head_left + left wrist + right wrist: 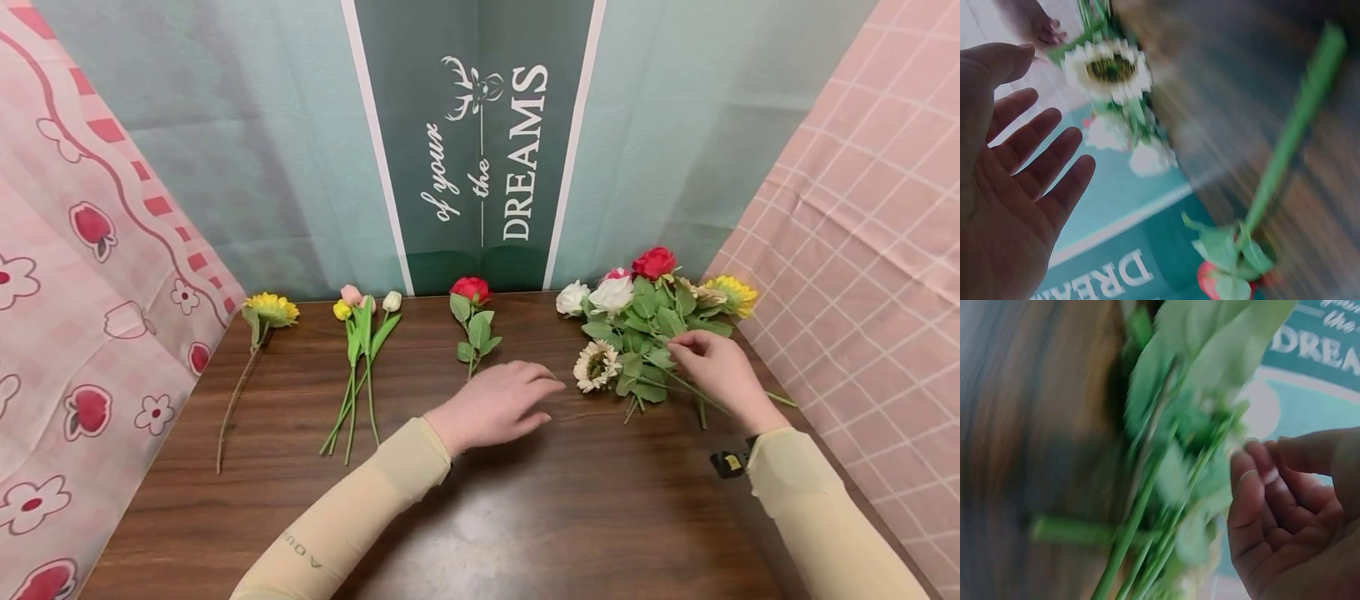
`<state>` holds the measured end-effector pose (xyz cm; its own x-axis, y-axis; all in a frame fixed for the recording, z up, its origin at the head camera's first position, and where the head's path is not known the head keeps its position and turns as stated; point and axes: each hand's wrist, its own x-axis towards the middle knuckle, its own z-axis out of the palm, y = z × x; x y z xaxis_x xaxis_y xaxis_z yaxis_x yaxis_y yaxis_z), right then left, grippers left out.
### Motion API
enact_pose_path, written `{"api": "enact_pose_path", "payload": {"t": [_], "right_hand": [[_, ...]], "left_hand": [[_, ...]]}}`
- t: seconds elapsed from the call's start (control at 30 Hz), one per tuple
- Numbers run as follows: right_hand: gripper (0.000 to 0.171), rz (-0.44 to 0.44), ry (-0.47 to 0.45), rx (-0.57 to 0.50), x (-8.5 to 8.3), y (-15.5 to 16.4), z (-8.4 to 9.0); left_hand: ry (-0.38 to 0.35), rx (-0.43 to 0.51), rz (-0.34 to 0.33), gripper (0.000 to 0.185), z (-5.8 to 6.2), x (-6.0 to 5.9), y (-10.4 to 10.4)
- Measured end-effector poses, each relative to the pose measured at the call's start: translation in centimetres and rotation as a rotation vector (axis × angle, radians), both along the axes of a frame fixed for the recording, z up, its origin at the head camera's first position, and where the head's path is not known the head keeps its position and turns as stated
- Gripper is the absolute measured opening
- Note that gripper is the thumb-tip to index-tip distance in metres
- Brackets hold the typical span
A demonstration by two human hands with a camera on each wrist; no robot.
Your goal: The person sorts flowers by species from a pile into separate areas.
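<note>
My left hand [498, 404] is over the table with its fingers spread and nothing in them. Its forearm crosses in front of the single red rose [471, 290], hiding the lower stem. To the right lies a heap of artificial flowers: white roses [611, 295], a red rose [654, 262], a yellow sunflower [735, 297] and a cream sunflower [596, 367]. My right hand [716, 371] hovers by the heap's leaves. In the right wrist view its fingers are loosely bent beside green stems [1125, 550], and I see no stem between the fingertips.
Several tulips [365, 329] lie left of the single rose. A yellow sunflower [272, 310] with a long brown stem is at the table's far left. Fabric backdrops [480, 150] stand behind and on both sides of the wooden table [480, 533].
</note>
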<state>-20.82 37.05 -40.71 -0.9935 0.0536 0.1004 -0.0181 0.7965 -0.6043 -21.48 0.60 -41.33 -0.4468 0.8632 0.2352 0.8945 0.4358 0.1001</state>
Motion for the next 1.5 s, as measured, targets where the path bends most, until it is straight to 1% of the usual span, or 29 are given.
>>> {"api": "enact_pose_path", "payload": {"t": [0.1,0.23,0.37,0.43,0.5,0.53,0.63,0.7,0.73,0.8,0.9,0.97,1.1,1.27,1.4,1.5], "right_hand": [[0.031,0.014,-0.005,0.113,0.0,1.8,-0.6],[0.026,0.06,-0.067,0.183,0.1,3.2,-1.5],[0.025,0.112,-0.117,0.25,-0.1,3.2,-2.2],[0.024,0.124,-0.121,0.273,-0.2,3.0,-2.4],[0.023,0.115,-0.102,0.289,-0.2,2.8,-2.4],[0.022,0.104,-0.077,0.3,-0.3,2.8,-2.4],[0.019,0.04,0.024,0.335,-0.5,3.4,-2.4],[0.017,0.001,0.057,0.357,-0.7,4.1,-2.3],[0.017,-0.011,0.051,0.365,-0.7,4.6,-2.2],[0.017,-0.014,0.001,0.373,-0.7,5.4,-2.1],[0.021,0.009,-0.081,0.381,-0.6,6.1,-2.2],[0.023,0.022,-0.102,0.378,-0.5,6.3,-2.3],[0.022,0.021,-0.096,0.354,-0.3,6.2,-2.3],[0.023,0.013,-0.096,0.335,-0.2,6.0,-1.8],[0.023,0.001,-0.064,0.335,0.0,6.0,-1.5],[0.022,-0.017,-0.023,0.333,0.1,6.1,-1.1]], "left_hand": [[0.016,-0.033,-0.043,0.051,-0.5,1.3,1.1],[0.019,-0.071,-0.091,0.052,-1.0,2.8,2.3],[0.015,-0.086,-0.119,0.051,-1.4,3.7,3.1],[0.013,-0.086,-0.127,0.05,-1.7,4.0,3.5],[0.005,-0.086,-0.132,0.05,-1.9,4.1,3.7],[0.003,-0.088,-0.134,0.05,-2.0,4.2,3.8],[-0.007,-0.09,-0.134,0.05,-2.0,4.3,3.9],[-0.01,-0.096,-0.131,0.049,-2.0,4.4,3.9],[-0.014,-0.098,-0.131,0.049,-2.1,4.4,3.9],[-0.02,-0.102,-0.13,0.049,-2.1,4.5,3.9],[-0.029,-0.101,-0.134,0.049,-2.3,4.5,3.9],[-0.031,-0.095,-0.138,0.049,-2.4,4.5,3.9],[-0.032,-0.087,-0.145,0.049,-2.6,4.5,4.0],[-0.035,-0.085,-0.144,0.049,-2.6,4.5,3.9],[-0.046,-0.085,-0.137,0.048,-2.5,4.5,3.8],[-0.051,-0.086,-0.136,0.048,-2.4,4.5,3.8]]}}
